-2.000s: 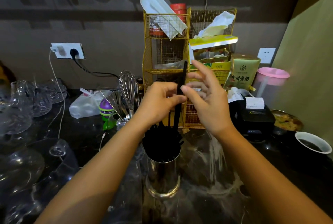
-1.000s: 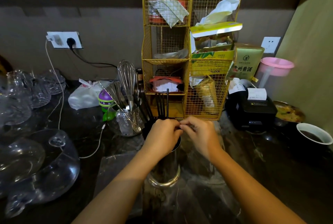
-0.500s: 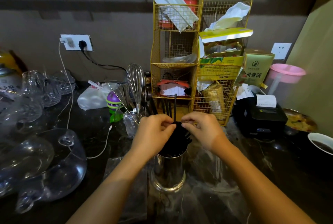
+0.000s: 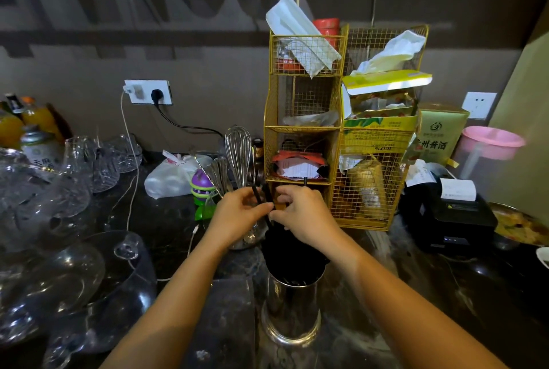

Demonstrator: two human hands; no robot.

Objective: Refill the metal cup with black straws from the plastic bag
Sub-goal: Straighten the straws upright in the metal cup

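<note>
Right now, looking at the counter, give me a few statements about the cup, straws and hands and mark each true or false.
1. The metal cup stands upright. True.
2. The cup is empty. False: black straws fill it.
3. Both hands meet above the straws, left hand and right hand. True.
4. A whisk stands behind the left hand. True.
5. The wire rack is blue. False: it is yellow.

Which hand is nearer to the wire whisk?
Left. The left hand is just in front of the whisk, below its wire head. The right hand is further right, above the metal cup of straws.
</note>
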